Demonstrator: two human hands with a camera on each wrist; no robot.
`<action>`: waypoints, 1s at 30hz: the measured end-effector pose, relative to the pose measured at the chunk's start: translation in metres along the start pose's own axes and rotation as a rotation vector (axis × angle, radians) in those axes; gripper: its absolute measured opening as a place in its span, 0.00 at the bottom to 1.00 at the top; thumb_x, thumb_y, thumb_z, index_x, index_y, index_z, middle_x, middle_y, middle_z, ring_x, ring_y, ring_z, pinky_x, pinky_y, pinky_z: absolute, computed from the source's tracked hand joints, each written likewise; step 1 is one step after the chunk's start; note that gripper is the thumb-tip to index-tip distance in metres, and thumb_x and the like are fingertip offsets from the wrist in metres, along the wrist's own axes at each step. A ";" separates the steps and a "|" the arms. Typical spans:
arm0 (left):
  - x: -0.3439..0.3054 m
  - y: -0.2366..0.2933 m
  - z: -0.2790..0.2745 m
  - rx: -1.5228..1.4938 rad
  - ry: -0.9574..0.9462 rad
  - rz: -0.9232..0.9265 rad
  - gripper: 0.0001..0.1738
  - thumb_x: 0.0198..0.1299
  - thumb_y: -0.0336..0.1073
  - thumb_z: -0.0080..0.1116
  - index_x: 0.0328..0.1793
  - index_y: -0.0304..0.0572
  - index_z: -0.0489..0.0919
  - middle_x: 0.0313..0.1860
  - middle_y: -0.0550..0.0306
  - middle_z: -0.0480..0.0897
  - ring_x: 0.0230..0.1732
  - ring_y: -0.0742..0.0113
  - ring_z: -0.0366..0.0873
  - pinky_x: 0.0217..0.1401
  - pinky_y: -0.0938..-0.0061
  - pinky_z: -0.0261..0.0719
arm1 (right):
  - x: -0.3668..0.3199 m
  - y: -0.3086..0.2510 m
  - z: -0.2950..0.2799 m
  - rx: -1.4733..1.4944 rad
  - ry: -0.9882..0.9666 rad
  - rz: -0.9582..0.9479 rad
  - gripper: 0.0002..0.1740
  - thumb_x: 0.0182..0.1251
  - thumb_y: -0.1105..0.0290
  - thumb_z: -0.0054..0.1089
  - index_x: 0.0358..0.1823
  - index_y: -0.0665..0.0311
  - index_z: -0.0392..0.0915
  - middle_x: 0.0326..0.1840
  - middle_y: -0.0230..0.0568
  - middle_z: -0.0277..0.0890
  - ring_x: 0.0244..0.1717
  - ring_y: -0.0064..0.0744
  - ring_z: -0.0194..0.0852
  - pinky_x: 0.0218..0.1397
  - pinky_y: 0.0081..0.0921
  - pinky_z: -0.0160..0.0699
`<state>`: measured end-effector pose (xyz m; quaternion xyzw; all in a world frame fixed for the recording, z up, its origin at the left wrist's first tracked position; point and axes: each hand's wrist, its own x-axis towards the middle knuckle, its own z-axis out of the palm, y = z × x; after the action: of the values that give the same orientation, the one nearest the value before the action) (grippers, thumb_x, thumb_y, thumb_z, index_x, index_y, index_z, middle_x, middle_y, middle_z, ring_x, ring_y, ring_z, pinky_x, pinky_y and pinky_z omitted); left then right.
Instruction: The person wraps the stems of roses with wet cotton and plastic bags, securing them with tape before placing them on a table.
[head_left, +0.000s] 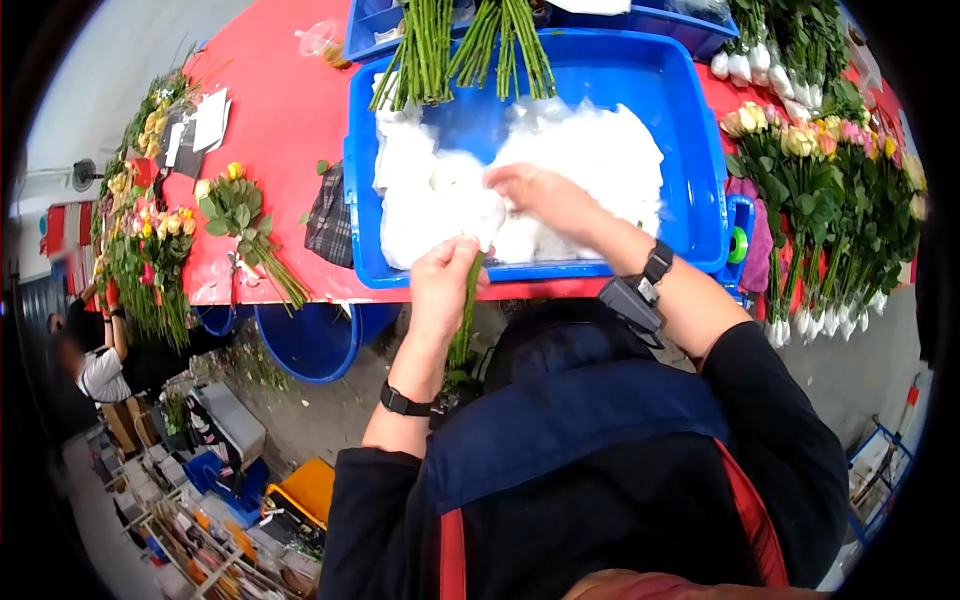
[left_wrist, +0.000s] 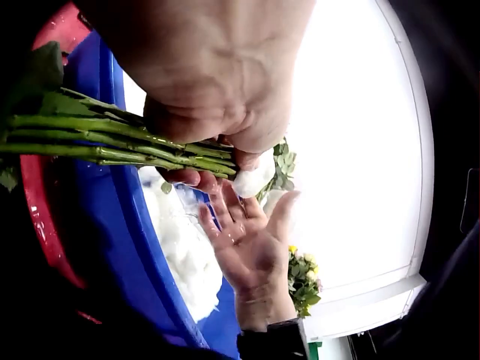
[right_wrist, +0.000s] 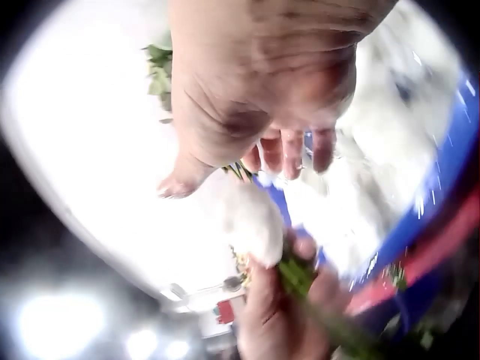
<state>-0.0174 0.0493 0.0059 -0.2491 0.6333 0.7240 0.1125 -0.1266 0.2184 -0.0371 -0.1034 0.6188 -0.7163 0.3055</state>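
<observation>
My left hand (head_left: 442, 285) grips a bundle of green flower stems (left_wrist: 112, 142) close to their cut ends, over the near rim of a blue tub (head_left: 708, 190). A wad of white, wet-looking cotton (right_wrist: 251, 221) covers the stem ends, right at the left thumb. My right hand (head_left: 550, 200) is over the tub, blurred in the head view. In the left wrist view its palm faces the stems with the fingers spread, and nothing lies in it. Soaked white cotton (head_left: 590, 160) fills much of the tub. The flower heads of the held bundle are hidden below.
More stems (head_left: 425, 60) lie across the tub's far edge. Bunches of roses (head_left: 830, 190), several with white-wrapped ends, lie at the right on the red table (head_left: 275, 100). A small rose bunch (head_left: 245, 220) and a checked cloth (head_left: 331, 215) sit left. Blue buckets (head_left: 310, 340) stand below.
</observation>
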 end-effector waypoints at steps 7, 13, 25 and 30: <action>0.016 0.003 -0.004 -0.050 0.039 -0.061 0.17 0.66 0.40 0.58 0.47 0.28 0.79 0.36 0.51 0.84 0.23 0.75 0.75 0.24 0.80 0.72 | 0.030 0.016 -0.042 -1.515 0.178 -0.374 0.09 0.58 0.63 0.60 0.29 0.61 0.81 0.32 0.42 0.76 0.41 0.44 0.77 0.47 0.42 0.72; 0.016 0.002 -0.018 -0.140 -0.012 -0.067 0.13 0.67 0.37 0.57 0.49 0.35 0.78 0.35 0.52 0.84 0.22 0.72 0.76 0.24 0.78 0.74 | -0.002 0.004 -0.043 -1.314 0.100 -0.070 0.09 0.54 0.70 0.52 0.30 0.63 0.81 0.32 0.49 0.78 0.37 0.50 0.78 0.42 0.46 0.74; 0.006 -0.002 -0.037 -0.162 0.009 -0.032 0.11 0.65 0.37 0.59 0.44 0.35 0.80 0.31 0.57 0.82 0.21 0.72 0.76 0.23 0.79 0.72 | 0.004 0.011 0.001 -1.572 0.172 -0.048 0.11 0.56 0.63 0.60 0.31 0.63 0.80 0.32 0.47 0.80 0.36 0.45 0.82 0.38 0.42 0.77; 0.001 -0.008 -0.047 -0.160 0.011 -0.028 0.08 0.63 0.34 0.59 0.42 0.37 0.81 0.26 0.64 0.79 0.20 0.76 0.74 0.22 0.81 0.69 | 0.013 0.034 0.006 -1.643 0.121 -0.197 0.07 0.53 0.71 0.57 0.31 0.63 0.80 0.32 0.47 0.80 0.37 0.45 0.82 0.36 0.38 0.80</action>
<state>-0.0042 0.0047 -0.0050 -0.2699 0.5704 0.7694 0.0988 -0.1231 0.2045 -0.0711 -0.3087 0.9484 -0.0639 0.0346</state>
